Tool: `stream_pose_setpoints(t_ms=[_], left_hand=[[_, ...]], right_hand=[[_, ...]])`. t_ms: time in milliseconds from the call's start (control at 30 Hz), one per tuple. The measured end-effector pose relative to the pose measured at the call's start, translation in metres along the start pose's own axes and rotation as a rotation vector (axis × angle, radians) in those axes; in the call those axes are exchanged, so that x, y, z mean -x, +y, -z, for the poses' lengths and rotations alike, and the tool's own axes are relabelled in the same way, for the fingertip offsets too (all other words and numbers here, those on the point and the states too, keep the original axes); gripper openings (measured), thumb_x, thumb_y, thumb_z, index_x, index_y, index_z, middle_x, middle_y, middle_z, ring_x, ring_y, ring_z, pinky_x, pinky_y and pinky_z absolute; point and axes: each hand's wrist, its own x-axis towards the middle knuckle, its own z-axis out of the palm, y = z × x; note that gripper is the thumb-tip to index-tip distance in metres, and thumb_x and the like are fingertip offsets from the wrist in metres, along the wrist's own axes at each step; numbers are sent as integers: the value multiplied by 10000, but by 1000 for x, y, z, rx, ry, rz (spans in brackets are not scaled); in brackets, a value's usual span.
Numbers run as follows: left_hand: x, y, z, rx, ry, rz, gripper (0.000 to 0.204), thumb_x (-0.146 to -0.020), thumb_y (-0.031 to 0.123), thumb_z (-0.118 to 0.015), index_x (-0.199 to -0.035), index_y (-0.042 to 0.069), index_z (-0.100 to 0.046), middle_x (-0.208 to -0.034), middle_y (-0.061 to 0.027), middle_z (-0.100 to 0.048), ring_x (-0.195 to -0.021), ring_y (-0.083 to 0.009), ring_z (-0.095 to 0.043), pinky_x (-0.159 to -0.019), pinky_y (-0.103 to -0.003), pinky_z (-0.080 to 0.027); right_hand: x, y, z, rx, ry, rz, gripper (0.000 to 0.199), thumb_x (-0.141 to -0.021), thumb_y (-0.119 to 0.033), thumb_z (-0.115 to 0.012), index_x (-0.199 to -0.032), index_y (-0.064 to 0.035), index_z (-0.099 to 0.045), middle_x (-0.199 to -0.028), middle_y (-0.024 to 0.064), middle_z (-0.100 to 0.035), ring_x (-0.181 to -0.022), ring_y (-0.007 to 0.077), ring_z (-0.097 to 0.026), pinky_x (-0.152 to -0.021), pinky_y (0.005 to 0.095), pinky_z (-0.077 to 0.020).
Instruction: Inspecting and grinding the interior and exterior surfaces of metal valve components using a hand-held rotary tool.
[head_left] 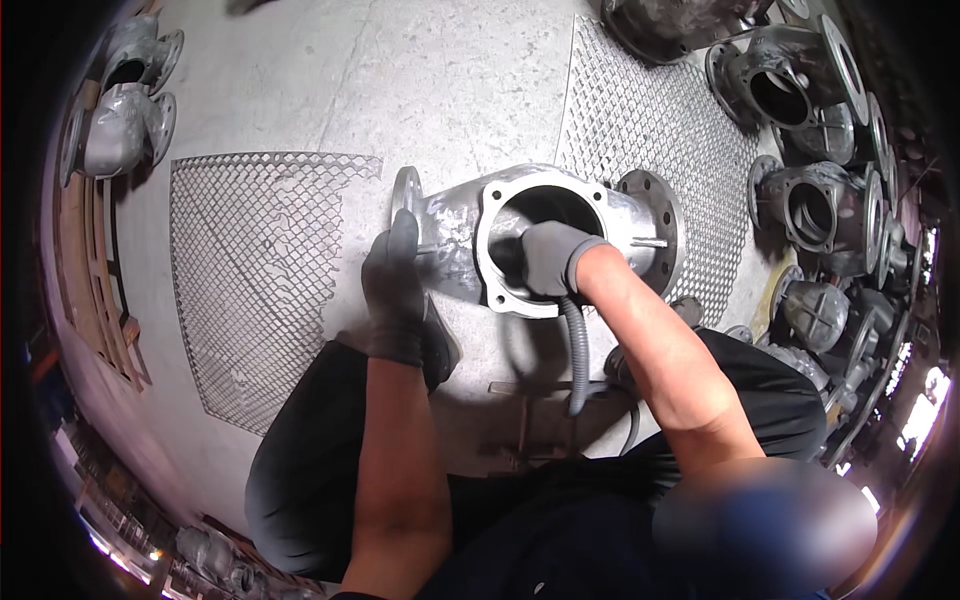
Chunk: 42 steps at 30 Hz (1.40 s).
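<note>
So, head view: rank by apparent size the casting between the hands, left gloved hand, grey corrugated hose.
1. Casting
2. Left gloved hand
3. Grey corrugated hose, judged by its visible length

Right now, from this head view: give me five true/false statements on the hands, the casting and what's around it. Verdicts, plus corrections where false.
1. The grey-gloved right hand reaches into the large opening of the grey metal casting. True.

2. The left hand is bare. False: the left hand wears a dark grey glove and is at the casting's round left-end flange.

3. A grey corrugated hose extends from below the right hand. True.

4. No other castings are in view. False: more grey metal castings stand along the right side.

5. Flat diamond-mesh panels lie on the pale grey floor to both sides of the casting. True.
</note>
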Motion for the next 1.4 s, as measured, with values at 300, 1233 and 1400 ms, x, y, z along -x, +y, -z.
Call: stream_pose_setpoints(t_ms=[300, 1233, 1400], left_hand=[[-1, 6, 5, 239, 35, 199, 309, -1002, 323, -677, -1037, 19, -629, -823, -97, -639, -730, -248, -659, -643, -380, -545], [-7, -17, 4, 203, 43, 27, 436, -1080, 435, -610, -1037, 5, -663, -863, -53, -645, -737, -142, -658, -636, -287, -546], [-7, -32, -3, 267, 43, 62, 438, -1078, 429, -615, -1036, -5, -654, -830, -43, -631, -737, -151, -667, -622, -304, -543]], right_hand=[[4, -8, 15, 82, -84, -15, 242, -846, -158, -683, -916, 39, -805, -920, 287, -750, -918, 433, -752, -831, 461, -602], [-2, -8, -4, -50, 71, 60, 255, -886, -185, -671, -864, 37, -793, -903, 299, -742, -924, 453, -745, -853, 481, -595], [0, -12, 7, 26, 20, -43, 248, -857, -137, -636, -947, -8, -828, -1003, 262, -776, -974, 393, -774, -882, 453, -604]])
